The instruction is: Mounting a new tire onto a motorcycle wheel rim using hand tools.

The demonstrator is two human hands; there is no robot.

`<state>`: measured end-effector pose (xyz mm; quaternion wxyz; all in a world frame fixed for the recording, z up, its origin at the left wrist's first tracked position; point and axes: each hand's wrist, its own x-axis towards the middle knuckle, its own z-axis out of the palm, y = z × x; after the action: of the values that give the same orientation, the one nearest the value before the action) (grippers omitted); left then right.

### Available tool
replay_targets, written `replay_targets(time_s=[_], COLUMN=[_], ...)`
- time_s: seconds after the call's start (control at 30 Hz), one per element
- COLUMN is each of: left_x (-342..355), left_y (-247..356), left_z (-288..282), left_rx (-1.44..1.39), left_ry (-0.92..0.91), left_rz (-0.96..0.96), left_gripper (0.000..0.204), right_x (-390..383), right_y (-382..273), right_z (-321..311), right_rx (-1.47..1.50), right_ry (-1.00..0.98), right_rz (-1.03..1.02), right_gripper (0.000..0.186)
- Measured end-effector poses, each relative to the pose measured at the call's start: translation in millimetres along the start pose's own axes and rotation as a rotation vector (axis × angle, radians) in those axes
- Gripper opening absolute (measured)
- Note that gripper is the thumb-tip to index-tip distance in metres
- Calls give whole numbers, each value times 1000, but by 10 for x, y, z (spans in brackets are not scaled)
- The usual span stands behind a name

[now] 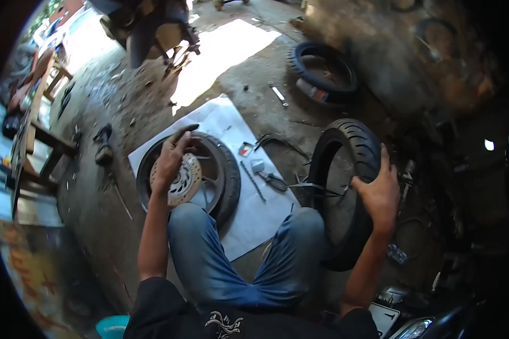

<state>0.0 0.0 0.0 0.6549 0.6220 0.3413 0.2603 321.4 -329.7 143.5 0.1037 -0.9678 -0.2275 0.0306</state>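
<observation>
Tyre in right grip, wheel beneath left grip

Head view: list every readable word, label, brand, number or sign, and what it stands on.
Upper-right tyre: white-and-orange label, too blurred.
Black shirt: pale stylised print, illegible.
White plate: dark character, not copied.
Yellowish panel: marks too blurred.
Red-and-white packet: any print too small.
</observation>
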Motion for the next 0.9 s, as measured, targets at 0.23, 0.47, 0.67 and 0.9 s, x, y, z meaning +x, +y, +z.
replay_targets(time_s=[0.23,0.47,0.67,0.9], left_x=[-1168,-1543,-1307,-1772], left_y=[-31,131,280,624], left_z=[-906,-1451,-1128,-1663], left_rx=[1,117,380,321], left_ry=[-59,22,60,667], left_rz=[-43,96,504,788], left_gripper=[42,86,133,99], right_x=[-22,-907,-1261,-1048], right_y=[-423,-1103,-1787,-2514], right_z=[22,-704,-1205,-833], right_rx=[4,261,604,606], right_ry=[-41,-76,-263,-406], right_rz=[-285,-779,-1020,-1343], right_gripper=[105,98,99,92])
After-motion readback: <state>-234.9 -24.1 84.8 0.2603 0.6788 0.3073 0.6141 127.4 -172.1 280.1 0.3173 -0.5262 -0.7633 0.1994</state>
